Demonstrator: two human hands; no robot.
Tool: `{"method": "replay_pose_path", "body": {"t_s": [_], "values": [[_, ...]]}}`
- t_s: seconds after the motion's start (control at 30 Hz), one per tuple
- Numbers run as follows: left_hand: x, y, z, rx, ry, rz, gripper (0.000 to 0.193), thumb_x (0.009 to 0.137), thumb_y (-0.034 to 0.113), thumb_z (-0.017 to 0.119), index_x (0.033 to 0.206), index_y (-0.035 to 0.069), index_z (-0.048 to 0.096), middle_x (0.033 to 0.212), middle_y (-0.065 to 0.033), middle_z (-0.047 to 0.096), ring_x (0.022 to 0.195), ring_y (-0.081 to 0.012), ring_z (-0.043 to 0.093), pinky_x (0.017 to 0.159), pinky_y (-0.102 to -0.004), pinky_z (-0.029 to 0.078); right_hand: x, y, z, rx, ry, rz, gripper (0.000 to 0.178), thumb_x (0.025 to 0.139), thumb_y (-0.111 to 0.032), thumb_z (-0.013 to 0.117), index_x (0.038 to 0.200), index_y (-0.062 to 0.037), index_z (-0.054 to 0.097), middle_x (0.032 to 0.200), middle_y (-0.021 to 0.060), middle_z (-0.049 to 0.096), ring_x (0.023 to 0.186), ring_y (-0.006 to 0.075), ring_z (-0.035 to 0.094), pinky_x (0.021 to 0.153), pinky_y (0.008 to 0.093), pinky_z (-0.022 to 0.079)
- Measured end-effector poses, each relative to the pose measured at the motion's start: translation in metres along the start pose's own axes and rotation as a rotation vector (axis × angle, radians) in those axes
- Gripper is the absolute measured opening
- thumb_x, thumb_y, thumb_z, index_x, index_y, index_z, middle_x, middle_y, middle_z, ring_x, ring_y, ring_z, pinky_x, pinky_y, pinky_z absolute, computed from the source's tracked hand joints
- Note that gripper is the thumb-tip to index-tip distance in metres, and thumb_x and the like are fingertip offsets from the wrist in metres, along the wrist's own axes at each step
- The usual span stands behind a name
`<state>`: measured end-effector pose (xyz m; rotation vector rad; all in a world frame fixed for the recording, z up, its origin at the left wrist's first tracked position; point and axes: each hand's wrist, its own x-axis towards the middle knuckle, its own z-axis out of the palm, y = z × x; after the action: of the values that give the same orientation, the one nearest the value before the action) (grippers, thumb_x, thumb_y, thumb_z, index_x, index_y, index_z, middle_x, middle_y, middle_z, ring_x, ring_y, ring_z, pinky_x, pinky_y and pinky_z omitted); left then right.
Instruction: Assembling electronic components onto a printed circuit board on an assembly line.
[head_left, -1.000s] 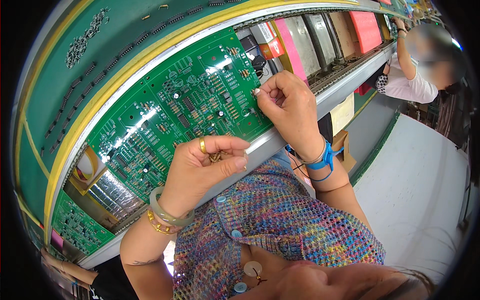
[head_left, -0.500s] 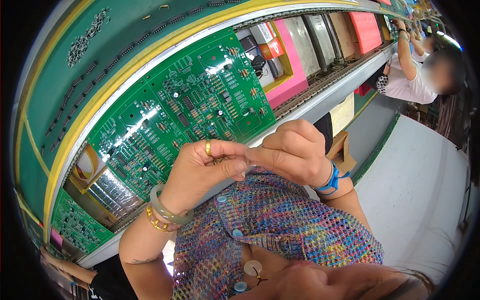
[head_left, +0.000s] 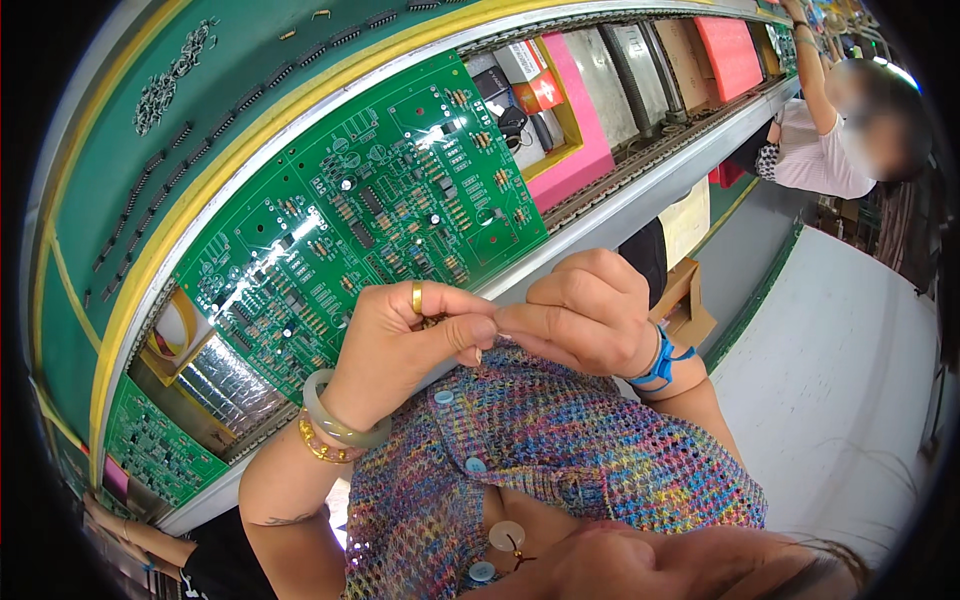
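Note:
My left hand and my right hand meet in front of my chest, their fingertips touching. Both are closed in a pinch. A little tan and pale material peeks out between the left fingers, too small to name. What the right fingertips grip is hidden. Just beyond the hands lies a large green circuit board, bearing resistors, dark chips and small capacitors, with several bare spots. Neither hand touches it.
A green shelf behind a yellow edge holds rows of black chips and a heap of small metal parts. The board sits on a chain conveyor. Another board lies left. A co-worker is at far right.
The board and the pink-edged tray have shifted slightly left along the conveyor. My hands stay nearly in place, fingertips together. At far right, the co-worker's arm has moved up.

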<state>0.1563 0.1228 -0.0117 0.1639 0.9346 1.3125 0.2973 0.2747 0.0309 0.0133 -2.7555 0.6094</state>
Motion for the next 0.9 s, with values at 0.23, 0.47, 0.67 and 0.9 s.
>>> {"method": "replay_pose_path", "body": {"t_s": [0.23, 0.47, 0.67, 0.9], "values": [[0.001, 0.0, -0.001, 0.079, -0.019, 0.002, 0.015, 0.086, 0.006, 0.067, 0.098, -0.004, 0.067, 0.082, -0.0071, 0.068, 0.07, -0.0093, 0.063, 0.064, -0.0219, 0.053, -0.002, -0.006, 0.001, -0.059, 0.017, 0.027, 0.023, 0.063, -0.014, 0.075, 0.085, -0.013, 0.07, 0.077, -0.0014, 0.058, 0.068, 0.0154, 0.053, 0.059, 0.0276, 0.042], [0.004, 0.005, -0.001, -0.073, -0.052, -0.021, 0.034, 0.092, 0.002, 0.052, 0.126, -0.005, 0.05, 0.116, -0.0156, 0.062, 0.106, -0.0198, 0.061, 0.092, -0.0304, 0.048, -0.009, 0.025, 0.008, 0.036, 0.027, 0.61, 0.01, 0.07, -0.006, 0.071, 0.077, -0.0062, 0.064, 0.073, 0.0052, 0.058, 0.069, 0.0194, 0.056, 0.057, 0.0315, 0.045], [0.004, 0.01, 0.001, -0.17, 0.008, -0.092, 0.033, 0.094, 0.009, 0.052, 0.125, -0.003, 0.051, 0.111, -0.0168, 0.063, 0.098, -0.0215, 0.065, 0.087, -0.0301, 0.053, -0.009, 0.029, 0.02, 0.054, 0.061, 0.712, 0.007, 0.072, -0.003, 0.07, 0.075, -0.003, 0.064, 0.066, 0.0033, 0.051, 0.061, 0.0149, 0.047, 0.053, 0.0268, 0.037], [0.005, 0.01, -0.001, -0.14, -0.017, -0.093, 0.035, 0.097, 0.013, 0.048, 0.127, -0.004, 0.047, 0.112, -0.0187, 0.062, 0.097, -0.0229, 0.065, 0.086, -0.031, 0.053, -0.007, 0.028, 0.023, -0.026, 0.032, 0.719, 0.008, 0.07, -0.008, 0.069, 0.073, -0.0075, 0.062, 0.07, 0.0042, 0.055, 0.067, 0.0211, 0.055, 0.058, 0.0332, 0.044]]}}
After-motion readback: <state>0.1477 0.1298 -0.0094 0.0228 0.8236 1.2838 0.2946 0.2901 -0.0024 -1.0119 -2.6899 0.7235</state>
